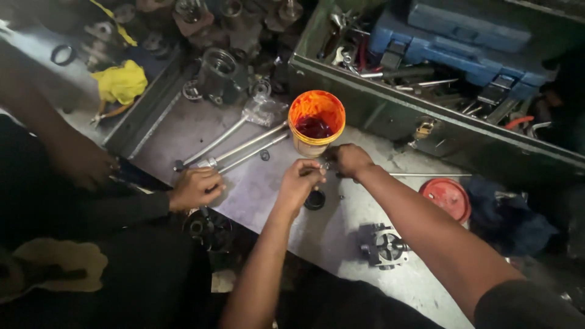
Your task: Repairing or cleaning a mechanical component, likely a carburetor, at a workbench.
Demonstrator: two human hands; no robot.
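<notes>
My left hand (298,183) and my right hand (350,159) meet over the grey metal bench (341,225), just in front of an orange tub (315,125) of dark red grease. Both hands pinch a small metal part (323,166) between their fingertips; its shape is too small to make out. A thin metal rod (426,175) lies on the bench, running right from my right hand. Below my left hand sits a black ring (314,200).
Another person's hand (195,189) rests at the left on long steel bars (244,146); that person's other hand (85,164) is farther left. A red lid (446,196), a metal pump body (382,247), a green toolbox (439,128) and a yellow cloth (122,82) surround the spot.
</notes>
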